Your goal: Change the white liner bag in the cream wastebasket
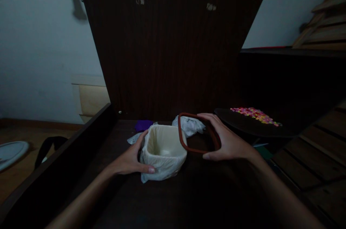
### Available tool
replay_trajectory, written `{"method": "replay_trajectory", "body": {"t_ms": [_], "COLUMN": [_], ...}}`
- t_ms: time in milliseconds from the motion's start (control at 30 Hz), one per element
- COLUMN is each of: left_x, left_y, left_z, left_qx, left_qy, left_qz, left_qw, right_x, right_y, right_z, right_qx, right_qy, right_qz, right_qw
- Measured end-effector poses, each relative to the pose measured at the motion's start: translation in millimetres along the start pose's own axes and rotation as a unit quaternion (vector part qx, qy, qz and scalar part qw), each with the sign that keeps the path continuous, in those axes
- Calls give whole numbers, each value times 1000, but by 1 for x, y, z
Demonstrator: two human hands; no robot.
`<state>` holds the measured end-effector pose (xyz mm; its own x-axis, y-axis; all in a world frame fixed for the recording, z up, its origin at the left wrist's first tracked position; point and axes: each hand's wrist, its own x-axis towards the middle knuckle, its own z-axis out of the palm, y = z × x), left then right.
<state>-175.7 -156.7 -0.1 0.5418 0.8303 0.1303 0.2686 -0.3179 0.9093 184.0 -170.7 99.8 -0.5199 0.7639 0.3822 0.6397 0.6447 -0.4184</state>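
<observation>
A small square trash bin (164, 157) stands on the dark surface, with a thin pale plastic bag lining it and folded down over its outside. My left hand (131, 158) grips the bin's left side, thumb on the front and fingers behind. In my right hand (224, 139) is a brown square rim ring (193, 149), held by its right side between thumb and fingers. The ring is tilted, and its left edge overlaps the bin's right edge from my view; I cannot tell whether they touch. Behind the ring lies a crumpled white plastic bag (192, 127).
A purple bundle (143, 125) lies behind the bin. A dark upright panel (167, 48) rises at the back, and a raised side board (67, 149) runs along the left. Pink and yellow small pieces (255, 114) lie on a dark ledge at right. A wooden slatted piece (324, 23) stands upper right.
</observation>
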Motion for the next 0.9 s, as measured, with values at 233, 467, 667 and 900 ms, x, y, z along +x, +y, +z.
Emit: {"method": "replay_trajectory", "body": {"t_ms": [233,467,667,900], "left_x": [-4,-4,3,9], "left_y": [-5,-15,-5,-1], "left_z": [-4,-1,7,8], "left_qx": [-104,-232,-305,-249], "left_qy": [-8,36,64,89], "left_qz": [14,-23,-33,-18], "left_qw": [994,972,950,964], "right_x": [28,44,48,49], "right_y": [-27,-44,-55,-53], "right_z": [19,43,55,62], "right_qx": [-35,-40,-44,-43], "right_qy": [-5,-24,-39,-68], "right_qz": [-24,-17,4,24], "right_qw": [999,999,998,996]}}
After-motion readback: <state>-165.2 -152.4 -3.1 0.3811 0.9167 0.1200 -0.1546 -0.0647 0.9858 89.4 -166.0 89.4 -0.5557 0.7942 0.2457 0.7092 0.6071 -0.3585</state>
